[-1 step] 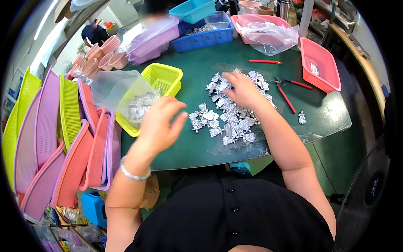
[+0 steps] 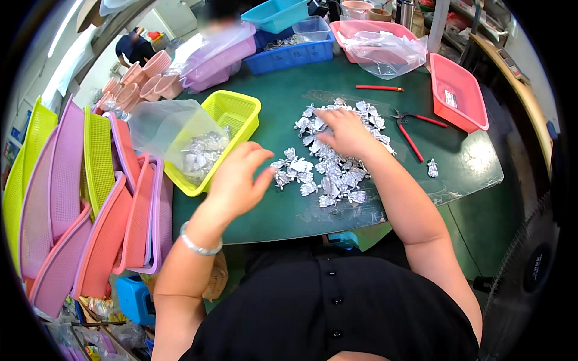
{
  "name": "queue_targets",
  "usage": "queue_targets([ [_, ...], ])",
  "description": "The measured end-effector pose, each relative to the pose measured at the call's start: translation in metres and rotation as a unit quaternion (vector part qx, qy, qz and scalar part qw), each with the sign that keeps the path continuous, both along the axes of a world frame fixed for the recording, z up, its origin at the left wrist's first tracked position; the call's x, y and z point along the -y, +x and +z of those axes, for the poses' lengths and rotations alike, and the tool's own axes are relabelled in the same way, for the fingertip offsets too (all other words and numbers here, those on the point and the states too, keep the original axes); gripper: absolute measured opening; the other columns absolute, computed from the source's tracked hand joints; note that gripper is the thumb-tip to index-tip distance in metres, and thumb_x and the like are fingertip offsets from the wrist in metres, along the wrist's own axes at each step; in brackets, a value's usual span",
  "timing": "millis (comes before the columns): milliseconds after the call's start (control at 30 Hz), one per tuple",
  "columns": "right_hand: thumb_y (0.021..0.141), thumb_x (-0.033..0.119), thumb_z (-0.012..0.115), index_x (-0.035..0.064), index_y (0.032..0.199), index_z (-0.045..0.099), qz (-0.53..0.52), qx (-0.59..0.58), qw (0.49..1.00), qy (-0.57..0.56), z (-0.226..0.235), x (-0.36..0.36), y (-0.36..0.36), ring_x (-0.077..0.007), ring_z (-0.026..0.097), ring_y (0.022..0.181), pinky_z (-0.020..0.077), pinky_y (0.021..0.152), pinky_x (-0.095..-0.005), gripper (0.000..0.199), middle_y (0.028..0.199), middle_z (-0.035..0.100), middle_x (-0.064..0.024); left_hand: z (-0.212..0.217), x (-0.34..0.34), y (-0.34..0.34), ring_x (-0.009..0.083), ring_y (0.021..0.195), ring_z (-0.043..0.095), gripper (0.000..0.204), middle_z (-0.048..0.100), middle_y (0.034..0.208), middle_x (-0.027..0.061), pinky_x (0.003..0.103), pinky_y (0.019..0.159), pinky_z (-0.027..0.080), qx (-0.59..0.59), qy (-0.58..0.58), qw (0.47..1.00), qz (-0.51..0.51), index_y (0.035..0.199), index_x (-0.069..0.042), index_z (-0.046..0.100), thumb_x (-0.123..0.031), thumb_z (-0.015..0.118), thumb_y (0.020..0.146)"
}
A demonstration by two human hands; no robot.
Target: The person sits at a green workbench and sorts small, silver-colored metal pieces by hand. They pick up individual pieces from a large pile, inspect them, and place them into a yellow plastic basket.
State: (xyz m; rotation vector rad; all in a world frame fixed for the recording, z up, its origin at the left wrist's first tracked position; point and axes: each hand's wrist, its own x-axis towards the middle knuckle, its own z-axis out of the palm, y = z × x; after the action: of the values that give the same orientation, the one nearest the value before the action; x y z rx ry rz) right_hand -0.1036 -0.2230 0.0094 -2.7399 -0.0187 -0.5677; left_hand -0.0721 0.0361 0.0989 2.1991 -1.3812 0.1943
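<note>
The left hand [image 2: 239,180] shifted right, toward the frame's centre — bracelet [image 2: 198,248] along with it — while the right hand [image 2: 348,132] sank slightly lower.

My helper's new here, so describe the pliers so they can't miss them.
On the green table, find the silver pile under the right hand. Just right of it lie the pliers. They have two spread red handles, unlike the single straight red stick beyond them.
</note>
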Motion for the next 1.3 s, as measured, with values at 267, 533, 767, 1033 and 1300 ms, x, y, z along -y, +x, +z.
queue_targets([
  [267, 0.074, 0.025, 0.063, 0.0129, 0.110, 0.057, 0.111, -0.027, 0.993, -0.041, 0.006, -0.009, -0.011, -0.0293, 0.044, 0.109, 0.0327, 0.093, -0.0451, 0.039, 0.113, 0.053, -0.0073, -0.075, 0.038, 0.028, 0.0306, 0.082, 0.054, 0.030, 0.054, 0.090, 0.0149, 0.036, 0.072, 0.044, -0.034, 0.079, 0.996, -0.012, 0.100, -0.002, 0.057, -0.017, 0.062, 0.075],
  [533, 0.073, 0.016, 0.062, 0.0123, 0.106, 0.058, 0.180, -0.047, 0.982, -0.039, 0.011, -0.028, -0.034, -0.0340, 0.037, 0.118, 0.0311, 0.095, -0.0459, 0.033, 0.123, 0.047, -0.0083, -0.082, 0.039, 0.047, 0.0223, 0.059, 0.055, 0.017, 0.057, 0.073, 0.0117, 0.031, 0.055, 0.044, -0.145, 0.014, 0.989, -0.017, 0.085, -0.001, 0.062, -0.015, 0.062, 0.076],
  [767, 0.074, 0.006, 0.058, 0.0058, 0.109, 0.055, 0.147, -0.004, 0.982, 0.120, 0.028, -0.031, -0.038, -0.0333, 0.051, 0.106, 0.0421, 0.088, -0.0373, 0.035, 0.117, 0.051, -0.0151, -0.095, 0.030, 0.047, 0.0207, 0.058, 0.054, 0.014, 0.055, 0.071, 0.0099, 0.030, 0.055, 0.044, -0.144, -0.084, 0.986, -0.032, 0.084, -0.002, 0.062, -0.013, 0.062, 0.075],
  [1033, 0.077, 0.021, 0.059, 0.0076, 0.116, 0.052, -0.106, -0.018, 0.994, -0.004, 0.006, 0.026, 0.020, -0.0350, 0.045, 0.112, 0.0381, 0.093, -0.0395, 0.042, 0.126, 0.043, -0.0196, -0.101, 0.032, 0.047, 0.0176, 0.057, 0.055, 0.013, 0.057, 0.073, 0.0091, 0.028, 0.054, 0.044, -0.145, -0.169, 0.974, -0.042, 0.085, -0.001, 0.062, -0.010, 0.062, 0.075],
  [1300, 0.076, 0.040, 0.059, 0.0115, 0.117, 0.053, -0.022, -0.163, 0.982, -0.095, -0.001, 0.020, 0.053, -0.0375, 0.047, 0.106, 0.0386, 0.092, -0.0417, 0.050, 0.120, 0.048, -0.0164, -0.106, 0.032, 0.060, 0.0237, 0.060, 0.056, 0.011, 0.056, 0.071, 0.0107, 0.032, 0.055, 0.045, -0.130, -0.173, 0.976, -0.009, 0.080, -0.003, 0.063, -0.012, 0.061, 0.075],
])
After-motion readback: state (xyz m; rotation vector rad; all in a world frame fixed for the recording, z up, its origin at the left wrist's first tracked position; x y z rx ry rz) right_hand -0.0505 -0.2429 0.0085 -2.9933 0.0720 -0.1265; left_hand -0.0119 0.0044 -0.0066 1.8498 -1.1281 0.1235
